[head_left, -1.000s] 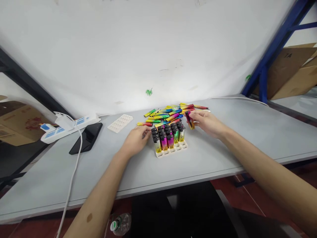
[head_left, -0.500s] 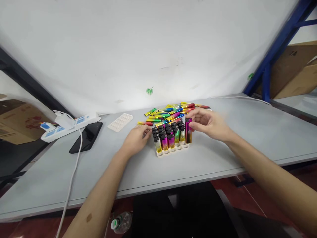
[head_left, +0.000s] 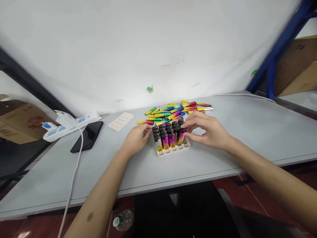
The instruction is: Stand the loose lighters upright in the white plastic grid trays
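Note:
A white plastic tray with round-ended slots holds several rows of upright lighters with black tops and shiny coloured bodies. My left hand is at the tray's left end, its curled fingers and thumb against that side; the fingertips are partly hidden. Between thumb and fingers, my right hand pinches a purple-and-gold lighter by its upper part. That lighter leans slightly, its lower end at the front right slots. Some front slots show no lighter. Behind the tray lies a loose pile of lighters.
A second white slotted tray lies to the left. Farther left are a black phone and a white power strip, with a white cable running over the table edge. A white wall stands behind the table.
My right hand has moved left with the purple-and-gold lighter, from beside the tray's right end to over its front right slots. The lighter has gone from upright to leaning. My left hand has stayed put.

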Demonstrator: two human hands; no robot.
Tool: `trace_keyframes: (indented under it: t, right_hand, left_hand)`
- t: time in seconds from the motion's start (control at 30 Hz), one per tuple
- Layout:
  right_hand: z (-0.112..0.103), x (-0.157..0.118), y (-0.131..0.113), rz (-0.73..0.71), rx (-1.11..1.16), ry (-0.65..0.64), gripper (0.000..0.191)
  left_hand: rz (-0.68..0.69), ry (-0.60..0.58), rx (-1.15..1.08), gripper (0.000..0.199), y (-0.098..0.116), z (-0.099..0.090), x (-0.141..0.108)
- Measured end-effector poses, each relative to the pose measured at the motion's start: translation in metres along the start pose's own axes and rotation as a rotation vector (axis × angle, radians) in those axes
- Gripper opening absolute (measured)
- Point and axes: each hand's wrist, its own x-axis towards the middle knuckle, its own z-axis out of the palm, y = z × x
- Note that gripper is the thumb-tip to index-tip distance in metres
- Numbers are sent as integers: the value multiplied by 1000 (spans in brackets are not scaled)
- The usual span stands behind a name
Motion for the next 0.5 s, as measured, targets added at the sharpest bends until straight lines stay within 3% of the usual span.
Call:
trace_keyframes:
  t: [0.23,0.5]
  right_hand:
    - [6,-3,-7,-85,-103,-6,21]
    - [2,-5,-3,-33,-86,-15,20]
  left_hand:
    - [12,0,14,31,-1,-1,-1]
    - [6,3,4,31,1,-1,0]
